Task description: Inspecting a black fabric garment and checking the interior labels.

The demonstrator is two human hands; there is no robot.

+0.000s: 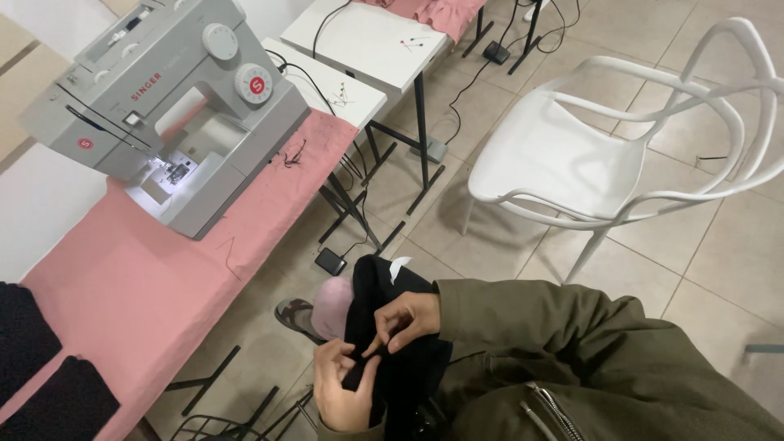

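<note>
While both hands work low in the view, above the person's lap, the right hand [408, 320] pinches a fold of the black fabric [390, 327] between thumb and fingertips; the left hand [343, 392] is closed around a lower strip of the same cloth, thumb pressed on it; a pink garment [333, 306] bulges just behind; well apart on the pink-covered table [147, 302] stands a grey sewing machine [163, 106]; a white chair [588, 155] stands on the tiled floor [719, 269].
</note>
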